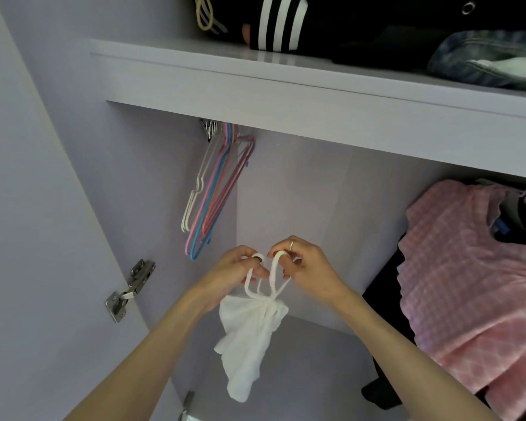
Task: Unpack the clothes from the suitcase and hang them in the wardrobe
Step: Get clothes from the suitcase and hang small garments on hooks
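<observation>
A small white top [249,338] with thin straps hangs in front of me inside the open wardrobe. My left hand [240,270] pinches one strap loop and my right hand [301,262] pinches another, both held up at the same height with the cloth dangling below. Several empty hangers [213,189], white, pink, blue and orange, hang on the rail under the shelf, up and to the left of my hands. The suitcase is out of view.
A pink checked garment [468,293] hangs at the right over dark clothes. The shelf [286,86] above carries a dark striped garment [281,22] and folded jeans [486,59]. The wardrobe door with its metal hinge [131,288] stands at the left.
</observation>
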Action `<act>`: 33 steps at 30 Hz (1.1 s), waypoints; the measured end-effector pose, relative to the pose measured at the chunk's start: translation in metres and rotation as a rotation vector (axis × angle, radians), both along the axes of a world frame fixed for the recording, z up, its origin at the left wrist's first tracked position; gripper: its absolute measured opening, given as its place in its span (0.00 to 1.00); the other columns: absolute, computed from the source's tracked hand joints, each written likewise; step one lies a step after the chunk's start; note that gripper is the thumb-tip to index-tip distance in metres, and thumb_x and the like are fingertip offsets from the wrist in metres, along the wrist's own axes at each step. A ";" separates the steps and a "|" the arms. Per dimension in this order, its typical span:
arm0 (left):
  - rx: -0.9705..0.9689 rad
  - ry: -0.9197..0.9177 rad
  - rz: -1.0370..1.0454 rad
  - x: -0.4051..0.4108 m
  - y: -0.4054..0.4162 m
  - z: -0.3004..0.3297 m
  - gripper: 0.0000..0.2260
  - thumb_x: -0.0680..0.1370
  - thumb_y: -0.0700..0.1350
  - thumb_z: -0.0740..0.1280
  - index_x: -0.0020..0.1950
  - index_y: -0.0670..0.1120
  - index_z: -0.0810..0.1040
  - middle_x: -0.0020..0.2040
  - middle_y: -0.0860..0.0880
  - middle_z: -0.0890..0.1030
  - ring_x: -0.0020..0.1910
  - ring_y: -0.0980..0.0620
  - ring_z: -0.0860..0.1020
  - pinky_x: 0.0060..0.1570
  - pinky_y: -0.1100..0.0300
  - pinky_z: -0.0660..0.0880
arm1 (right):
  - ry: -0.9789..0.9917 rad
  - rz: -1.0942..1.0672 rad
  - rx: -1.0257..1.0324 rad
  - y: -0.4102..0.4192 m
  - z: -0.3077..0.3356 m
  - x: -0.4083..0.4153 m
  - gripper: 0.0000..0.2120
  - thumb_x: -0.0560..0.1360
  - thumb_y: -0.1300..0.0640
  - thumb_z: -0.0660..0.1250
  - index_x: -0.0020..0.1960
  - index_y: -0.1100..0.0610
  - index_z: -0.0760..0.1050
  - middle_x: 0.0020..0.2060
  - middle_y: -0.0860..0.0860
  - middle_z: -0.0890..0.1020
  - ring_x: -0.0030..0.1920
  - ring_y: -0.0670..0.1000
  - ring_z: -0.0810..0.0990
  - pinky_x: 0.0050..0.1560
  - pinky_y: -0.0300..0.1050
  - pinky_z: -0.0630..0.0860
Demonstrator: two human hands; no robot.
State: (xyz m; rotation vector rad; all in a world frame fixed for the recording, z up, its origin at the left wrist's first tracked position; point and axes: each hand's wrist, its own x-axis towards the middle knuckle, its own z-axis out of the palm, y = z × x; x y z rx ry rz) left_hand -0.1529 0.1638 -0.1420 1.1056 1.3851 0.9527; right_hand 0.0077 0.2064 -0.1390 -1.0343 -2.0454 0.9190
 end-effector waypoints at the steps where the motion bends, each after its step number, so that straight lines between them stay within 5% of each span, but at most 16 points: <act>1: 0.001 -0.001 0.021 -0.001 0.000 0.000 0.04 0.75 0.38 0.63 0.49 0.41 0.73 0.42 0.41 0.81 0.45 0.44 0.82 0.59 0.48 0.75 | 0.018 -0.031 -0.015 0.002 0.002 0.002 0.15 0.76 0.68 0.61 0.42 0.50 0.78 0.41 0.42 0.78 0.37 0.43 0.76 0.42 0.44 0.79; 4: 0.014 0.025 0.104 -0.008 0.001 0.000 0.05 0.77 0.33 0.58 0.47 0.39 0.72 0.38 0.40 0.78 0.38 0.46 0.80 0.57 0.47 0.76 | 0.059 -0.095 -0.066 0.008 0.004 0.006 0.17 0.75 0.69 0.60 0.41 0.48 0.77 0.42 0.45 0.80 0.36 0.38 0.76 0.41 0.40 0.75; 10: 0.010 -0.102 0.057 -0.009 -0.008 0.006 0.06 0.78 0.36 0.60 0.54 0.37 0.71 0.49 0.39 0.83 0.50 0.45 0.82 0.58 0.52 0.76 | 0.019 -0.007 -0.091 0.006 0.016 -0.030 0.08 0.73 0.64 0.65 0.50 0.54 0.77 0.36 0.44 0.75 0.33 0.39 0.74 0.38 0.26 0.70; 16: 0.034 -0.356 0.146 -0.032 -0.021 0.006 0.06 0.79 0.35 0.56 0.46 0.39 0.71 0.41 0.39 0.79 0.42 0.41 0.83 0.50 0.53 0.79 | 0.013 0.043 -0.219 0.011 0.021 -0.053 0.06 0.73 0.61 0.67 0.49 0.52 0.75 0.37 0.47 0.72 0.37 0.45 0.72 0.40 0.34 0.70; 20: 0.002 -0.259 0.131 -0.040 -0.030 0.019 0.11 0.79 0.35 0.55 0.38 0.40 0.70 0.32 0.41 0.73 0.29 0.47 0.73 0.35 0.56 0.77 | 0.071 0.088 -0.347 0.016 0.028 -0.068 0.09 0.74 0.67 0.66 0.50 0.56 0.75 0.36 0.49 0.72 0.34 0.47 0.72 0.37 0.39 0.71; 24: -0.111 -0.119 0.371 -0.059 -0.030 0.027 0.16 0.77 0.38 0.54 0.30 0.41 0.69 0.18 0.48 0.68 0.17 0.53 0.66 0.21 0.68 0.66 | 0.131 0.152 -0.557 0.027 0.038 -0.086 0.12 0.73 0.74 0.63 0.47 0.59 0.76 0.36 0.52 0.75 0.36 0.48 0.75 0.41 0.39 0.76; 28: -0.053 -0.013 0.509 -0.079 -0.032 0.030 0.17 0.78 0.41 0.56 0.28 0.44 0.65 0.16 0.51 0.64 0.14 0.55 0.61 0.23 0.66 0.60 | 0.061 0.241 -0.550 0.026 0.049 -0.123 0.12 0.73 0.74 0.61 0.49 0.61 0.76 0.37 0.53 0.78 0.37 0.47 0.78 0.44 0.37 0.79; 33: 0.107 0.112 0.582 -0.095 -0.031 0.039 0.14 0.79 0.39 0.59 0.33 0.42 0.68 0.25 0.47 0.69 0.22 0.52 0.65 0.29 0.61 0.66 | 0.374 0.178 -0.534 0.035 0.079 -0.180 0.13 0.77 0.72 0.54 0.44 0.59 0.73 0.38 0.53 0.75 0.38 0.48 0.75 0.43 0.38 0.76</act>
